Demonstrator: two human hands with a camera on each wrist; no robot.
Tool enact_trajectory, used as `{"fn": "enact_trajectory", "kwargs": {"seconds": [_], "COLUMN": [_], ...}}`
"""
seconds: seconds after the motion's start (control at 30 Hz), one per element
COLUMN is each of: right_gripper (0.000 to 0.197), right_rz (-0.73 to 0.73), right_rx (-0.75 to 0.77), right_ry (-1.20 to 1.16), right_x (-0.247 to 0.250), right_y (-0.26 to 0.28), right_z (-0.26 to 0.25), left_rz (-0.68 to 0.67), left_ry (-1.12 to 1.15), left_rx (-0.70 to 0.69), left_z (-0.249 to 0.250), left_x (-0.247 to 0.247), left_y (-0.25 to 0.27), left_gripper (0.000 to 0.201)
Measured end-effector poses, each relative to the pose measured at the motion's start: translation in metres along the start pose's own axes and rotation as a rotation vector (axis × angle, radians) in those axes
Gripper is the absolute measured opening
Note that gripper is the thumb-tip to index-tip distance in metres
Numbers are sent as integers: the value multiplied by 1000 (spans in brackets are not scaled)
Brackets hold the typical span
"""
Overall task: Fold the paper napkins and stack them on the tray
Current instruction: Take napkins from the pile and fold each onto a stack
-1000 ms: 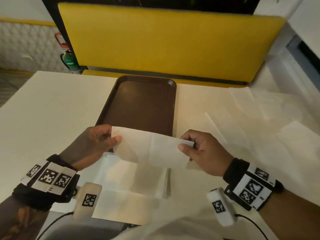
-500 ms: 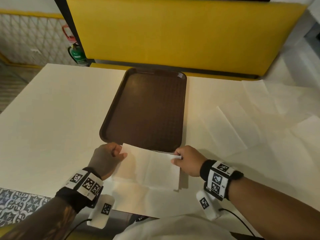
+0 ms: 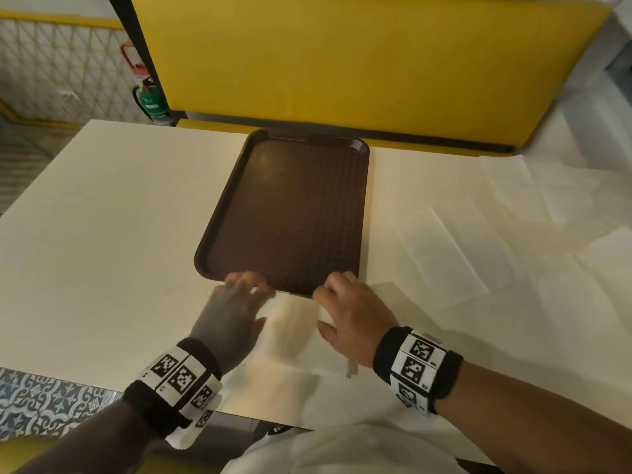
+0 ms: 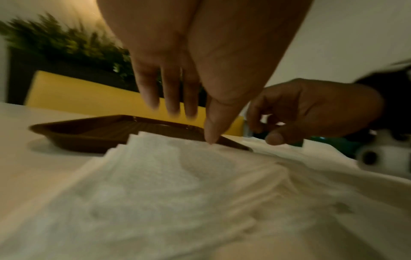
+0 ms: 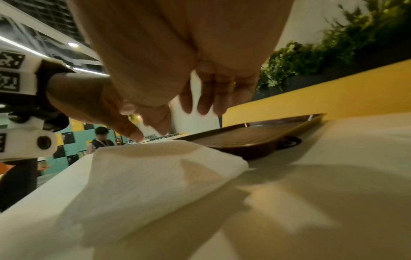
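1. A white paper napkin (image 3: 294,331), folded over with creases showing, lies flat on the white table (image 3: 102,234) at the person's 6 o'clock edge, its far edge touching the near rim of the tray (image 3: 284,213).
2. The left hand (image 3: 229,323) rests on the napkin's left side, fingers spread and loosely straight, thumb tip touching the paper.
3. The right hand (image 3: 349,313) rests on its right side, fingers relaxed and apart, gripping nothing.
4. The brown tray sits at 12 o'clock from the napkin, with nothing on it.
5. More unfolded napkins (image 3: 478,241) lie spread at 2 o'clock.
6. A yellow bench back (image 3: 342,63) stands beyond the table.
7. A green extinguisher (image 3: 152,104) stands at 10 o'clock.
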State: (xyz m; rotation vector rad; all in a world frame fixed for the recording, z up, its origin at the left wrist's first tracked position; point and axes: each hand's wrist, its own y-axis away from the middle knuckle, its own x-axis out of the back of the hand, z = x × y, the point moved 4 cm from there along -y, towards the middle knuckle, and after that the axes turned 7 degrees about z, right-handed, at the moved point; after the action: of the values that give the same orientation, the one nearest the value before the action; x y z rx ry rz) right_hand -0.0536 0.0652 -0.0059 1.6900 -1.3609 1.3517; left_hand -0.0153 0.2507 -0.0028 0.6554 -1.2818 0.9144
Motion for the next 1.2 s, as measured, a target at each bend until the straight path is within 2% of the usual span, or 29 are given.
{"fn": "enact_trajectory", "kwargs": {"seconds": [0.07, 0.13, 0.23, 0.33, 0.43, 0.5, 0.57, 0.63, 0.73, 0.83, 0.97, 1.1, 1.2], "right_gripper": [30, 32, 39, 38, 39, 40, 36, 31, 33, 34, 38, 38, 36], "right_rz": [-75, -213, -304, -273, -284, -282, -219, -160, -172, -213, -229, -252, -278], "right_rx": [104, 91, 45, 34, 12, -87, -225, -383, -736, -947, -1032, -1039, -978], "right_ry": [25, 63, 130, 106, 56, -25, -81, -43, 58, 135, 166, 165, 216], "right_x": [-8, -18, -25, -24, -19, -9, 10, 30, 57, 72, 75, 69, 65], "right_y": [-1, 3, 11, 14, 17, 17, 20, 27, 50, 74, 84, 80, 76], "right_z": [-9, -9, -1, 3, 2, 9, 32, 72, 149, 202, 229, 236, 237], "left_rz": [-152, -248, -273, -278, -283, -251, -195, -163, -149, -154, -262, -343, -361], "left_ry": [38, 17, 2, -4, -35, -47, 29, 174, 371, 450, 436, 413, 397], "left_rx": [-34, 2, 62, 98, 77, 33, -4, -36, -72, -107, -120, -121, -94], "left_z": [9, 11, 9, 6, 11, 20, 35, 57, 98, 137, 174, 191, 191], "left_x": [-12, -24, -31, -32, -23, -10, 6, 19, 25, 9, -30, -51, -57], "left_y": [3, 7, 11, 14, 9, 0, -17, -39, -81, -121, -148, -152, -154], "left_gripper": [40, 44, 47, 50, 51, 50, 46, 40, 32, 41, 22, 24, 26]}}
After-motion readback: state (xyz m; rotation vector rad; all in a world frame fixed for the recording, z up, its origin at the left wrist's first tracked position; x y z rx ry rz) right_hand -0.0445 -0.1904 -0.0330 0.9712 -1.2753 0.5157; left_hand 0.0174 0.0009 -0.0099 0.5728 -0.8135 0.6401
